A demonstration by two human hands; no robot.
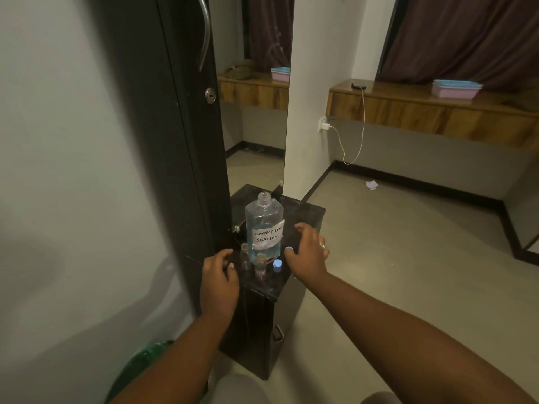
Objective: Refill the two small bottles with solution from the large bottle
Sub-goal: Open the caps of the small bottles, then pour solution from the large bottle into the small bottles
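— Bottles, how many?

— Three on the small black desk (309, 212). One large bottle (264, 225), uncapped, labelled "contact lens solution", partly full of clear liquid. Two small bottles: left small bottle (245, 256) and right small bottle (260, 266), both upright just in front of it. One blue cap (277, 265) lies beside them.

— And the hands?

— Two. Left hand (219, 279), grip loosely curled and empty, near the left small bottle. Right hand (309, 252), fingers spread wide, empty, just right of the large bottle.
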